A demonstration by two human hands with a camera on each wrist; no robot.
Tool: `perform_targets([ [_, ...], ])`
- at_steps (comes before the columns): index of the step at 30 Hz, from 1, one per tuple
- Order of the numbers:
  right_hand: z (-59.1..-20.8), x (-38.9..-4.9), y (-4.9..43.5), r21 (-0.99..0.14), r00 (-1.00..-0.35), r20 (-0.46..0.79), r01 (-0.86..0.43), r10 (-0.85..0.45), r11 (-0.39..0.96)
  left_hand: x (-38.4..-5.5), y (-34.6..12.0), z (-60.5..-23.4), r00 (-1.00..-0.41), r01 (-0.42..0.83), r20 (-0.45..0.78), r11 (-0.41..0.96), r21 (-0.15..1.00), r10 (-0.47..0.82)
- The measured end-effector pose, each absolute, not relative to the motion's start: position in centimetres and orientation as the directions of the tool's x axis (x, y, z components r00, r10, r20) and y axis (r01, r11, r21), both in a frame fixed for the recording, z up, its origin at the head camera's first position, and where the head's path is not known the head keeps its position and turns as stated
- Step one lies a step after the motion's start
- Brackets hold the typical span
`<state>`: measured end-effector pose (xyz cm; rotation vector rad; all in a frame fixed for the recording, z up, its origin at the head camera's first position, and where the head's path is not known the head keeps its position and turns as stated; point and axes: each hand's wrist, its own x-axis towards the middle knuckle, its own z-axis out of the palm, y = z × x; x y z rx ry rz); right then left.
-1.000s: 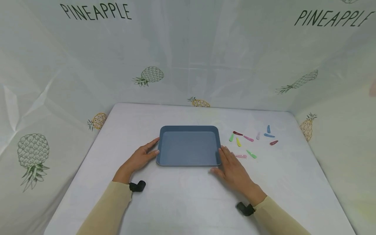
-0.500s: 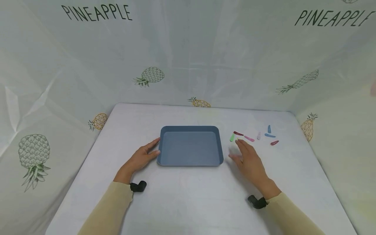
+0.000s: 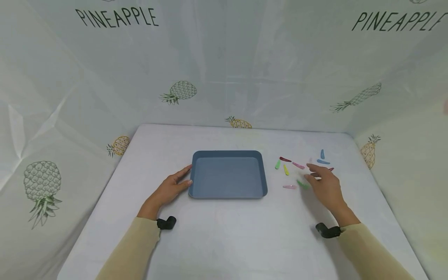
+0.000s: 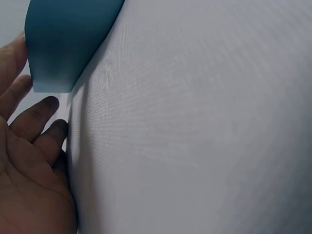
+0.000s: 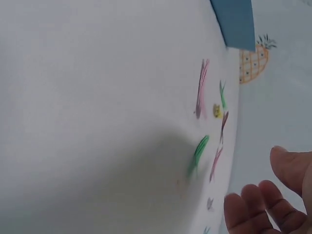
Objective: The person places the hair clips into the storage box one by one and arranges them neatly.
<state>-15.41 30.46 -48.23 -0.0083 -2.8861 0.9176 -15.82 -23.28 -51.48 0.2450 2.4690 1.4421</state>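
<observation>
A blue-grey rectangular tray lies on the white table. My left hand rests at its left side, fingers extended and fingertips right at the rim; the left wrist view shows the tray's corner beside those fingers. Over the scattered snap hair clips hovers my right hand, fingers loosely bent with nothing between them. Just left of it lie a green clip and a pink clip. A red clip is partly hidden behind its knuckles, and a pale lilac clip shows beyond its fingertips.
Nearer the tray lie a light pink clip, a yellow clip, a light green clip and a dark red clip. Two blue clips lie farther back right. A pineapple-print curtain encloses the table.
My right hand has left the tray's right edge and moved rightward over the clips, uncovering the yellow and light pink ones. The left hand stays at the tray.
</observation>
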Motion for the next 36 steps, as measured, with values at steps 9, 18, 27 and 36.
perform_targets([
  [9,-49.5,-15.1,31.5,-0.596,-0.999,-0.015,0.043,0.043,0.802,-15.8,-23.3,-51.5,-0.951,-0.004,-0.156,0.494,0.869,0.267],
  [18,-49.8,-15.0,31.0,-0.584,-0.999,-0.037,0.043,0.026,0.811,-15.8,-23.3,-51.5,-0.951,-0.007,-0.157,0.491,0.871,0.266],
  [27,-50.9,-15.7,31.8,-0.558,-0.997,-0.078,0.058,0.017,0.828,-15.9,-23.2,-51.6,-0.951,0.001,-0.149,0.484,0.875,0.271],
  [36,-51.8,-16.0,32.0,-0.579,-0.998,-0.069,0.037,-0.004,0.814,-16.0,-23.2,-51.8,-0.953,0.002,-0.149,0.497,0.868,0.265],
])
